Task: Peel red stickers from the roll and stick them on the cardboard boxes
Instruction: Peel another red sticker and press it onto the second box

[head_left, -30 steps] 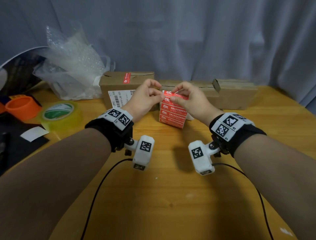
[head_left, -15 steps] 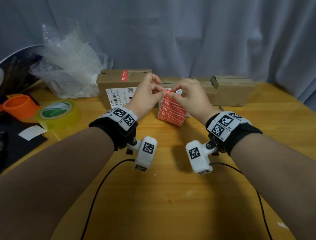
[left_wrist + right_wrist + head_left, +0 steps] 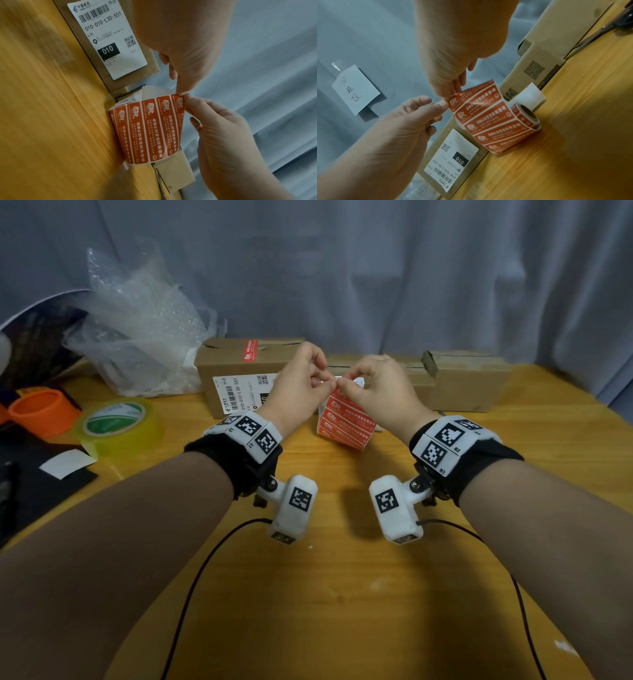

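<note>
A strip of red stickers (image 3: 346, 422) rises from the roll (image 3: 527, 116), which stands on the wooden table in front of the cardboard boxes. My left hand (image 3: 325, 383) and right hand (image 3: 344, 385) meet at the strip's top end. Both pinch the corner of the top sticker (image 3: 453, 101). In the left wrist view the left hand (image 3: 180, 90) comes from above and the right hand (image 3: 187, 97) from below. The left box (image 3: 239, 364) carries a white shipping label and one red sticker (image 3: 250, 350) on top. A middle box (image 3: 416, 378) and a right box (image 3: 472, 381) stand behind my hands.
Left of the boxes lie a bubble-wrap bag (image 3: 137, 337), a yellow-green tape roll (image 3: 116, 422), an orange ring (image 3: 42, 412) and a white slip (image 3: 66, 462) on a black mat. Scissors (image 3: 607, 27) lie by the right box. Two wrist cables trail over the near table.
My fingertips have drawn together at the strip's top corner, and both hands have risen slightly with the strip. The boxes have not moved.
</note>
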### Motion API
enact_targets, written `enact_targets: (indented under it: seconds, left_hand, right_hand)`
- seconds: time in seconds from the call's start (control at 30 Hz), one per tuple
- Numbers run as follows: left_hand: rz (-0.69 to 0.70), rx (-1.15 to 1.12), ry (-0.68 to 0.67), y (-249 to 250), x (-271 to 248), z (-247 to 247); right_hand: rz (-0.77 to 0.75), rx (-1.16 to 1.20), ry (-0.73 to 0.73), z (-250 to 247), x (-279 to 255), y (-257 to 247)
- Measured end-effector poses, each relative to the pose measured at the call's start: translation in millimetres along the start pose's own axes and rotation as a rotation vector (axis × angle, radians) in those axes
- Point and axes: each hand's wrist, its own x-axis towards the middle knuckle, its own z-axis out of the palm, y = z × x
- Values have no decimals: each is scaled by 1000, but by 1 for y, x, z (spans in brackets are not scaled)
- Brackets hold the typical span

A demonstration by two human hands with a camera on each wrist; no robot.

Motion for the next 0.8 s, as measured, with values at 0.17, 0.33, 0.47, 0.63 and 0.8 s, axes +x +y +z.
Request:
enact_targets:
  seconds: [0.17,0.33,0.47,0.63,0.8]
  left_hand:
    - [-117,-118,-44,2,1,-1]
    - [-226,-153,-58,7,3,-1]
    - [-327,-147,-16,7,7,-1]
    - [-426,-123,31,-2,3,-1]
    - [-477,-68,75,-16,-6,0]
  right_hand:
    - [131,114,17,1,1,-4]
    - [265,203,24,0,3,1]
    - [378,313,69,-6,2,7]
    - [420,332,124,-12,-2,24]
    - [480,300,170,-16,-6,36]
